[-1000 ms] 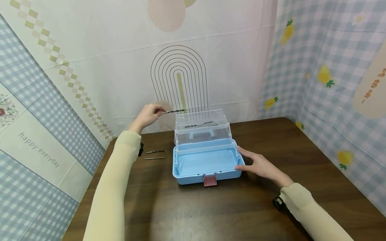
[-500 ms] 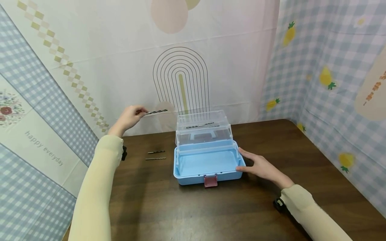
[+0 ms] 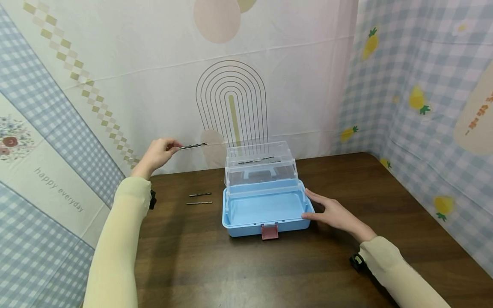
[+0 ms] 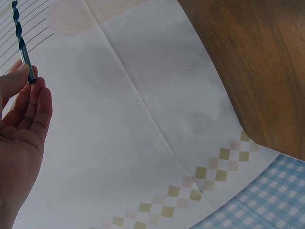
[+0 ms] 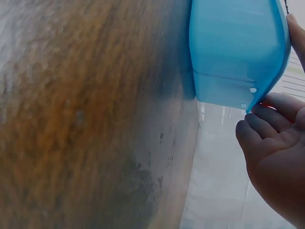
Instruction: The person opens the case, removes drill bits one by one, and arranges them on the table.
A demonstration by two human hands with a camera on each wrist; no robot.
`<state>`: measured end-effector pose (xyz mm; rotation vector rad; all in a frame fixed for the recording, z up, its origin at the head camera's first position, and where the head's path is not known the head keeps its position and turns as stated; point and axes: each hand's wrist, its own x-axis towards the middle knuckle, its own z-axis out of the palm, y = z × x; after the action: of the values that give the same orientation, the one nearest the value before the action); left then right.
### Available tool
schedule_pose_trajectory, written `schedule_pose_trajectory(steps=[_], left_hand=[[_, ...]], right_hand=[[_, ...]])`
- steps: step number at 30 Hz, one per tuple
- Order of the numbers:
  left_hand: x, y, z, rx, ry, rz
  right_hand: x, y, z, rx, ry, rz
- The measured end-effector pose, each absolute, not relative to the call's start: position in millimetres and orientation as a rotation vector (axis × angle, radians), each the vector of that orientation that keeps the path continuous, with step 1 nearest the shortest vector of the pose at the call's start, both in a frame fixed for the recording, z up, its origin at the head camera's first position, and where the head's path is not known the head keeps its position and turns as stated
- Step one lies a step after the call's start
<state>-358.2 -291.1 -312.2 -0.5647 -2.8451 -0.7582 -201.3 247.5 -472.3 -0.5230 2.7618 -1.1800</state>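
Note:
My left hand (image 3: 155,155) pinches a dark, twisted drill bit (image 3: 194,146) by its smooth shank, raised in front of the back cloth. In the left wrist view the thumb and fingertips meet around the shank of this drill bit (image 4: 19,31). A light-blue toolbox (image 3: 246,231) stands with its clear lid raised and a pink latch (image 3: 269,232) hanging at the front. The thumb and fingers of my right hand (image 3: 335,213) span its right end and rest on the rim. In the right wrist view the fingertips touch the blue box (image 5: 238,52) at its edge.
Two more drill bits (image 3: 200,194) lie on the brown wooden table (image 3: 215,265) left of the box. Further bits (image 3: 256,161) lie in the clear upper tray. A patterned cloth (image 3: 300,85) hangs behind the table, and a checked one closes off the right.
My left hand has moved left with the drill bit, away from above the box, and dropped slightly in the last half second. The right hand stays on the box.

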Motion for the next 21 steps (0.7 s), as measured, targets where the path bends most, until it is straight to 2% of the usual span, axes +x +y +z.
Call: schedule_pose_trajectory(steps=[13,21], left_hand=[[-355.1,-294.1,-329.8,-0.561,-2.85,-0.756],[-360.8,-296.0,-355.2,-0.557,-2.862,-0.741]], right_hand=[[-200.0,246.8,-471.3,-0.522,2.763,-1.182],[-200.2,247.1,-472.6,-0.512,2.753,-1.191]])
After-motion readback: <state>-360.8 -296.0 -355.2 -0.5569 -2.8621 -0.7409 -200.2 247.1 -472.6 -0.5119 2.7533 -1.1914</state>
